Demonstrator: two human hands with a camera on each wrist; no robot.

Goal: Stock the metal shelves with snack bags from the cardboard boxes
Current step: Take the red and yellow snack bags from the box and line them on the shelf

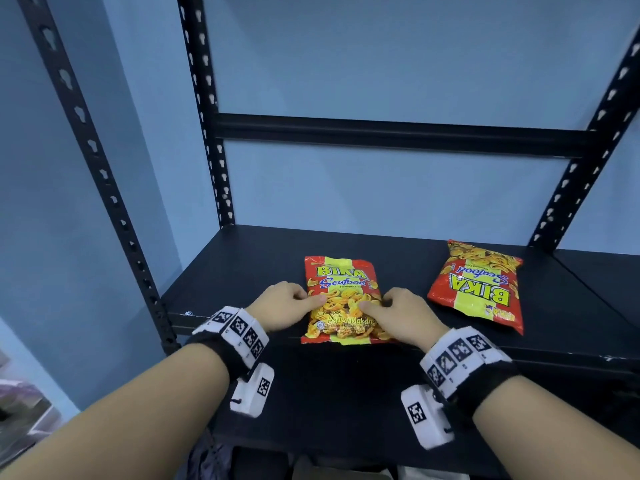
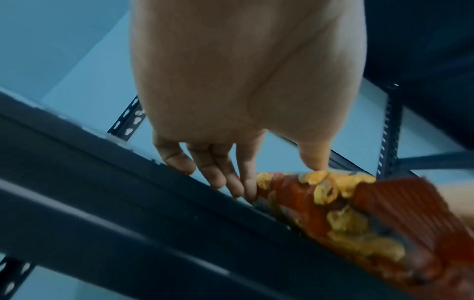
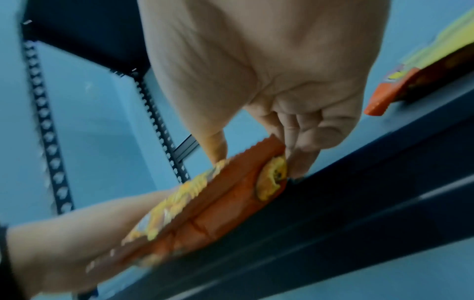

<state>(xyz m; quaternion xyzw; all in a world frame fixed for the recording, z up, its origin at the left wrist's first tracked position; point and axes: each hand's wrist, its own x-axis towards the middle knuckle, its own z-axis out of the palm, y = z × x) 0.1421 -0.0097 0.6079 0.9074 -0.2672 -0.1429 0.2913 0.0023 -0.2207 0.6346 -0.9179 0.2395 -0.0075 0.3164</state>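
The left hand [image 1: 284,303] and right hand [image 1: 403,315] pinch the near bag [image 1: 341,301], thumbs on top, at the front edge of the shelf [image 1: 242,271]. A second bag [image 1: 479,285] lies at its 2 o'clock, so stocking seems only begun. The boxes are not visible. Only the wrist views show fingers [image 2: 218,178] beside and under the bag.

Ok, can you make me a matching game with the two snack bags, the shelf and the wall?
Things:
1. near snack bag
2. far snack bag
3. shelf
4. wall

Descriptions:
A. light blue
B. lying alone, name upside down
C. black metal
D. held by left hand and right hand

Pairs: 1-D, 2-B, 3-C, 4-A
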